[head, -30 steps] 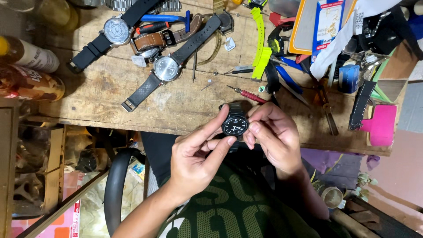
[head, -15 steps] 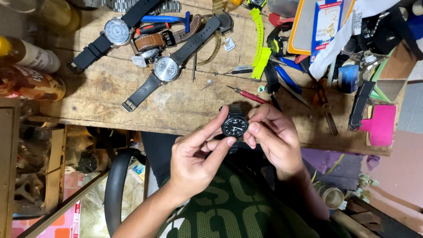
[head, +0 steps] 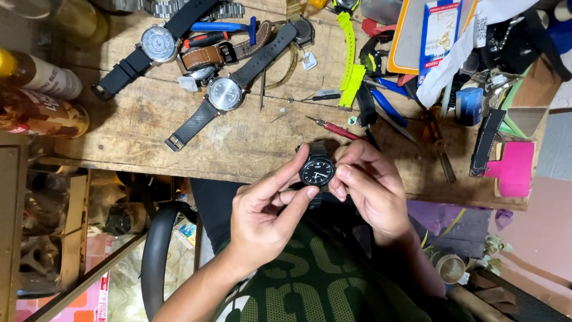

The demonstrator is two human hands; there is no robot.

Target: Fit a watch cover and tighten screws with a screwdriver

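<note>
Black watch (head: 317, 172): frame centre, dial up, held between both hands just below desk (head: 250, 143) edge; strap axis runs top-bottom. Left hand (head: 265, 211): fingers pinched on left side. Right hand (head: 369, 188): fingertips curled on right rim. Red screwdriver (head: 333, 128): just above, on desk.

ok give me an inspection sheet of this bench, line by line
surface: worn wooden bench, scratched and stained
job's things: black watch, dial up, held off the bench edge
clutter: grey-dial watch, brown strap, neon yellow strap, red screwdriver, pink piece
grippers: left hand and right hand both pinch the black watch
cables: nothing seen
surroundings: bottles on one side, shelves below
</note>
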